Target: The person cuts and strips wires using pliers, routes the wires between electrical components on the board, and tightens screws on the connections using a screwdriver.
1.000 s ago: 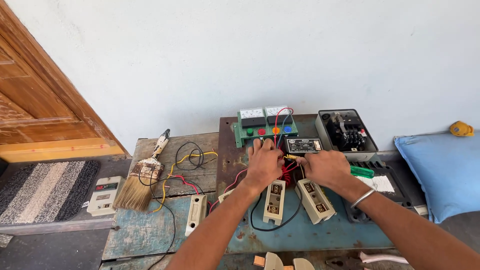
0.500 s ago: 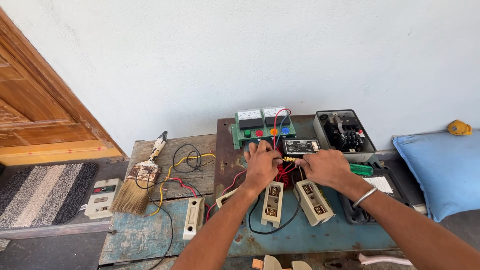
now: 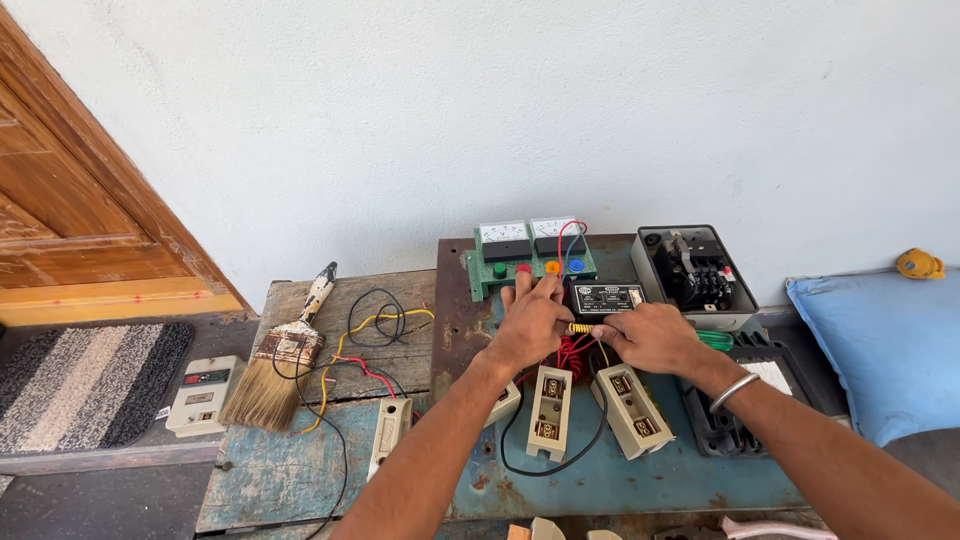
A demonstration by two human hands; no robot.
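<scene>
Your right hand (image 3: 655,338) pinches a thin yellow-sleeved wire end (image 3: 581,328), light and floppy, best held near its tip. Your left hand (image 3: 528,322) lies flat, fingers spread, on the desk (image 3: 700,480) beside the green meter panel (image 3: 528,258).

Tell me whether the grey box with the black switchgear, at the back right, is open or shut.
Open: the grey box has no lid on, and its black switchgear shows.
</scene>
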